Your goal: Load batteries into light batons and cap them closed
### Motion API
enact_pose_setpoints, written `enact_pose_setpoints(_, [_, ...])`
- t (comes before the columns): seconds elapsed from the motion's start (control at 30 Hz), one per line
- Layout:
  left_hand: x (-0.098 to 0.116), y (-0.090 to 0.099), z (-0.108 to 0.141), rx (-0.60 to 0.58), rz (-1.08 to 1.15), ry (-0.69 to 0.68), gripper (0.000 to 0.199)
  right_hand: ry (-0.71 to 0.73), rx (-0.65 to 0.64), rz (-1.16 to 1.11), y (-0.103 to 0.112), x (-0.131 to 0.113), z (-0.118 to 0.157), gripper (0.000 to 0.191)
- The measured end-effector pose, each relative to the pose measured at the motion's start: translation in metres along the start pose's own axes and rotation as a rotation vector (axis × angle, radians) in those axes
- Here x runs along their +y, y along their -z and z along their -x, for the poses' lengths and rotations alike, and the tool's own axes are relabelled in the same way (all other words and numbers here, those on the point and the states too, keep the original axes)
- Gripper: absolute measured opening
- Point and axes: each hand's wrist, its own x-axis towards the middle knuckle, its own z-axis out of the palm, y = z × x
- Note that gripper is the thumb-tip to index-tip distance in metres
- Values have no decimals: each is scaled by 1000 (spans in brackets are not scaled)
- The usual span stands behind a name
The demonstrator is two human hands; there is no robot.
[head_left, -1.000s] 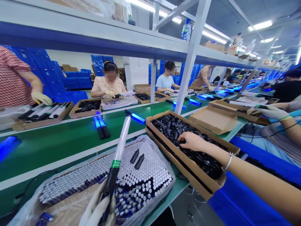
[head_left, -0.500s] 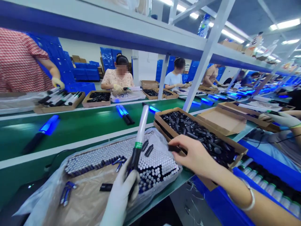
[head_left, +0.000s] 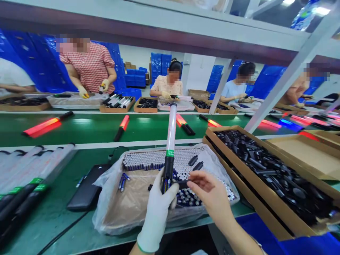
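My left hand, in a white glove, is closed around the black handle of a light baton with a clear tube and a green band. The baton stands nearly upright, and batteries show in its opened handle. Between the thumb and fingers of my bare right hand is a small black battery cover, close beside the handle; whether they touch I cannot tell. Beneath both hands lies a plastic-lined tray holding rows of upright batteries and loose black covers.
On the right a cardboard box is heaped with black parts. A black power bank and several batons lie left. Lit red batons rest on the green belt; co-workers sit and stand beyond it. A shelf post slants up at right.
My right hand has brought the black cover from beside the parts box to the baton's handle. The view has swung left, and baton lights on the near belt have turned from blue to red.
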Motion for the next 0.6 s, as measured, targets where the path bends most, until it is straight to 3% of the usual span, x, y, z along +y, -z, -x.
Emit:
enact_pose_setpoints(0.07, [0, 1, 5, 62, 40, 8, 77, 43, 27, -21, -3, -2, -1, 15])
enact_pose_setpoints(0.17, [1, 3, 13, 201, 111, 26, 61, 223, 2, 67, -6, -18, -8, 8])
enact_pose_setpoints(0.37, [-8, 10, 10, 257, -10, -178, 56, 525, -251, 209, -21, -40, -18, 17])
enact_pose_setpoints(0.6, [-14, 12, 8, 253, 48, -173, 58, 515, -194, 172, -41, -27, -7, 14])
